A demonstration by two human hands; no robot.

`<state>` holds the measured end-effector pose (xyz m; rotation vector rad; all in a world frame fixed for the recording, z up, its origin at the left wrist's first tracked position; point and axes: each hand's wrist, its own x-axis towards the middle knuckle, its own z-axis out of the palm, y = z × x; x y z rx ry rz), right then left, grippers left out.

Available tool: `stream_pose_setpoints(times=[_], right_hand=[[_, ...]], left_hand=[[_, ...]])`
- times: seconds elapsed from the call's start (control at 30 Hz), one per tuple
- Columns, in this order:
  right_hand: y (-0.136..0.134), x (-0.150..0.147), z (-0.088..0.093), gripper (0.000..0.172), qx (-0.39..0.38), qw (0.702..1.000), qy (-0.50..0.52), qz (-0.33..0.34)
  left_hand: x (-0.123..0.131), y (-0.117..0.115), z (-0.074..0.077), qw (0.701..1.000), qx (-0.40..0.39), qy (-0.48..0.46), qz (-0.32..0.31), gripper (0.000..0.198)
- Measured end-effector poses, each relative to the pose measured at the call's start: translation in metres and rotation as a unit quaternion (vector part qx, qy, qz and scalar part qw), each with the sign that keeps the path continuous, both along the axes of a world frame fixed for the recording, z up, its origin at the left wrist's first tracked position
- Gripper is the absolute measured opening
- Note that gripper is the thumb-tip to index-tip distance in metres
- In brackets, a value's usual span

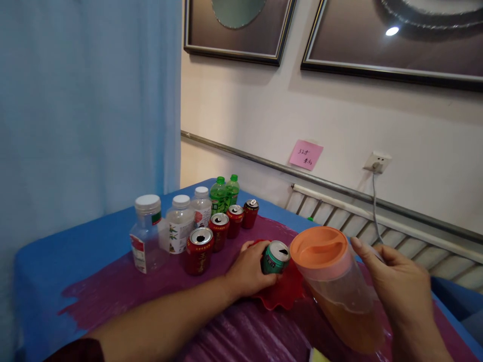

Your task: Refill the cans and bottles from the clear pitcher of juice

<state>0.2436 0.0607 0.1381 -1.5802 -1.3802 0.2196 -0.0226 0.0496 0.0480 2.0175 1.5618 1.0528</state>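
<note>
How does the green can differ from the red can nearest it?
The green can is teal-green; the nearest red can is red. The left hand grips the green can; the red can stands untouched. The green can sits on a red dish, the red can straight on the purple cloth. Both stand upright with opened tops.

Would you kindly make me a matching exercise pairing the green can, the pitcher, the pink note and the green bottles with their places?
1 green can
2 pitcher
3 pink note
4 green bottles

a stuck on the wall
b tilted, in the right hand
c far end of the table
d on the red dish, in the left hand

Pairs: 1-d, 2-b, 3-a, 4-c.
</note>
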Motion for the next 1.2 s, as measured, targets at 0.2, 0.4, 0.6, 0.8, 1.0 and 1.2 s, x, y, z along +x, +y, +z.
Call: stream_pose_setpoints(times=[0.2, 0.4, 0.6, 0.8, 1.0, 1.2], right_hand=[[-0.0001, 0.0016, -0.0029, 0.056, -0.032, 0.999, -0.002, -0.011], [-0.0008, -0.0007, -0.0023, 0.057, -0.045, 0.999, -0.009, -0.009], [-0.0002, 0.0000, -0.0047, 0.058, -0.048, 0.999, -0.017, -0.015], [-0.0010, 0.0004, -0.0056, 0.059, -0.030, 0.999, -0.037, -0.004], [-0.0006, 0.0012, -0.0066, 0.060, -0.025, 0.999, -0.047, -0.007], [0.0002, 0.0021, -0.0086, 0.060, -0.014, 0.998, -0.058, 0.002]], left_hand=[[0.0004, 0.0000, -0.0021, 1.000, -0.001, -0.008, 0.005, 0.067], [0.0016, -0.0025, 0.0010, 1.000, -0.016, -0.014, -0.007, 0.064], [0.0009, -0.0028, 0.0006, 1.000, -0.008, -0.011, -0.005, 0.063], [0.0006, -0.0023, -0.0013, 1.000, -0.014, -0.005, 0.002, 0.066], [0.0010, -0.0027, -0.0010, 1.000, -0.021, 0.003, -0.004, 0.063], [0.0010, -0.0029, -0.0013, 1.000, -0.018, 0.008, -0.019, 0.057]])
